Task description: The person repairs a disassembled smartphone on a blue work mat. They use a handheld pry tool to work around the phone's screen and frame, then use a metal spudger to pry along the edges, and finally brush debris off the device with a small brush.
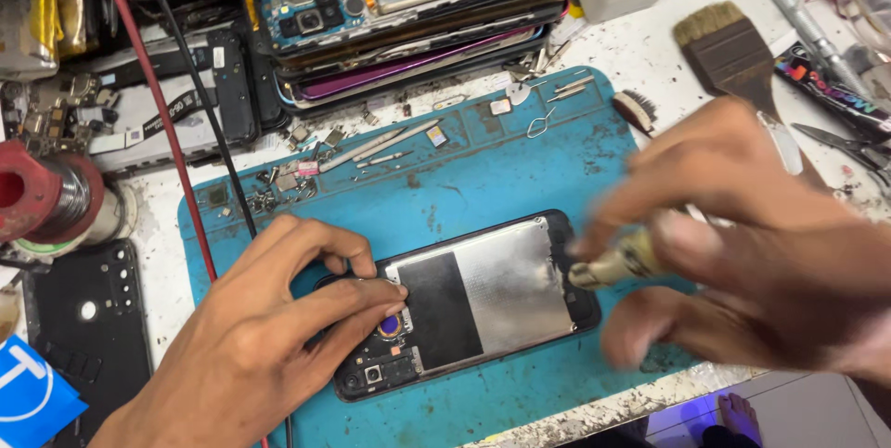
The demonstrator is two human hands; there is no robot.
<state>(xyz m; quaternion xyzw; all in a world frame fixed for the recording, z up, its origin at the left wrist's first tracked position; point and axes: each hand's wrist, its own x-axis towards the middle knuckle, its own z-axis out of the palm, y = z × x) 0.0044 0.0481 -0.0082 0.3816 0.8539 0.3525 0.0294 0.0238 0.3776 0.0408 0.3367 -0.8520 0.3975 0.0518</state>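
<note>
The left hand [251, 337] presses on the opened phone [464, 304], which lies face down, without its back cover, on the blue mat [483, 179] in the middle of the table [640, 49]. Its fingers are together and flat on the upper end of the phone, near the camera part and a small round blue and gold piece [388, 324].

The right hand [752, 244] is blurred. Its fingers are closed on a small pale tool [613, 264], maybe a little brush, and the tip touches the lower edge of the phone, beside the grey metal plate [515, 285].

In my judgement, the step in hand is cleaning or working on that lower edge. To do it well, the left hand should hold the phone firm so that it does not slide on the mat, and the right hand should make short, light strokes and stay away from the thin connectors.

I count one opened phone on the mat and one stack of about four opened phones [408, 21] behind it. There is one wide paint brush [733, 49] at the right, one spool of solder wire [46, 193] at the left, one black back cover [88, 318] below the spool, and one red cable [153, 104] beside one black cable [200, 104]. The small screws and parts on the mat are too many and too small to count.
</note>
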